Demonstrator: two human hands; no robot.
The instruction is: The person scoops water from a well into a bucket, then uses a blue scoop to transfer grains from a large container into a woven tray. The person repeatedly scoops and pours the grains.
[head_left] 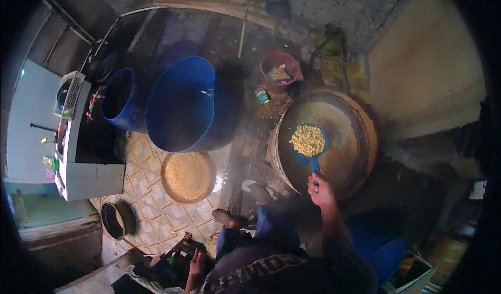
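Observation:
My right hand (pixel 320 189) is closed round the handle of a blue scoop (pixel 314 163). Pale yellow beans (pixel 308 140) are heaped in its bowl. It is held over a large round vat (pixel 360 153) with a wide brown rim; murky, brownish contents show inside. At the lower left my left hand (pixel 197 265) hangs low beside my body, its fingers pointing up and apart from the scoop. It appears to hold nothing, and a dark object (pixel 180 247) lies close to it.
Left of my feet, a round shallow container (pixel 211 182) full of yellowish grain rests on the tiles. Beyond it stand two blue barrels (pixel 213 106). A dark pot (pixel 130 218) is nearer left, a reddish bucket (pixel 269 59) behind the vat. A white counter (pixel 94 182) borders the left.

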